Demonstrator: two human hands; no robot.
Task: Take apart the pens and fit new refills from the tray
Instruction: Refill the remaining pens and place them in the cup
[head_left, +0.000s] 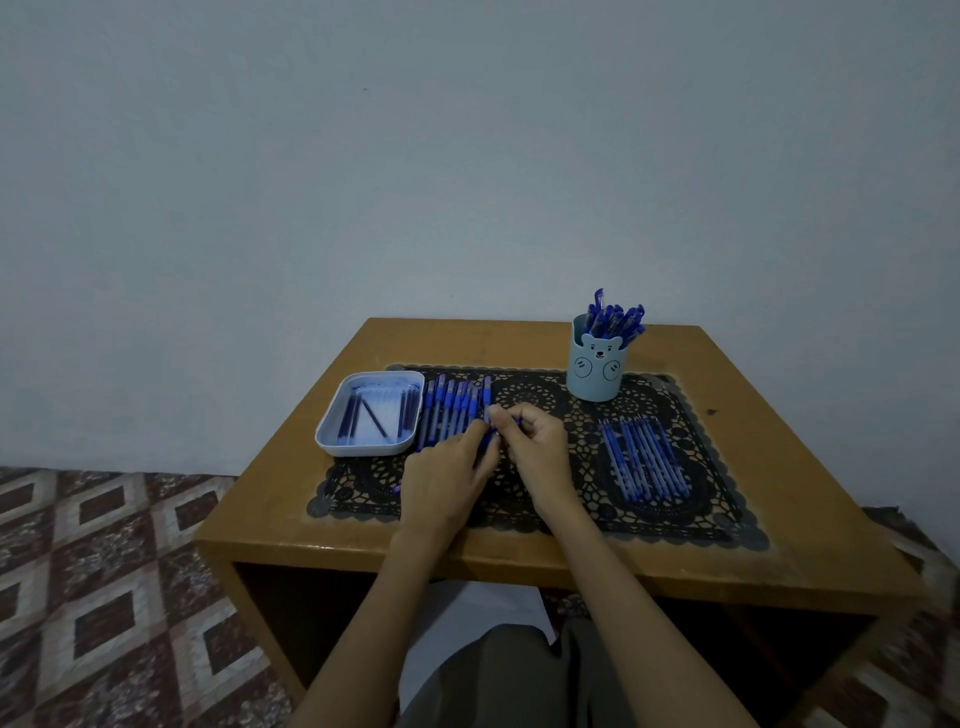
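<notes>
Bearings taken from centre of lace mat (545, 499) on bench (805, 519).

Hands: left hand (447, 467) and right hand (535, 441) meet just 9 o'clock of centre, fingers curled, both pinching one blue pen (487, 397). Pen mostly hidden by fingers; cannot tell whether it is being opened or closed.

Stock:
- tray (332, 431) at 9 o'clock, a few dark refills (353, 415) left inside
- row of pens (449, 410) lying side by side between tray and hands
- slim blue sticks (644, 457) in a neat row at 3 o'clock, probably pulled-out old refills
- bear cup (595, 374) at 1 o'clock, packed with capped pens (615, 317)

Progress (judgement): partway. The sticks suggest several pens already stripped, and the row by the tray is probably the refilled batch. The full cup and thinning tray say much is left
</notes>
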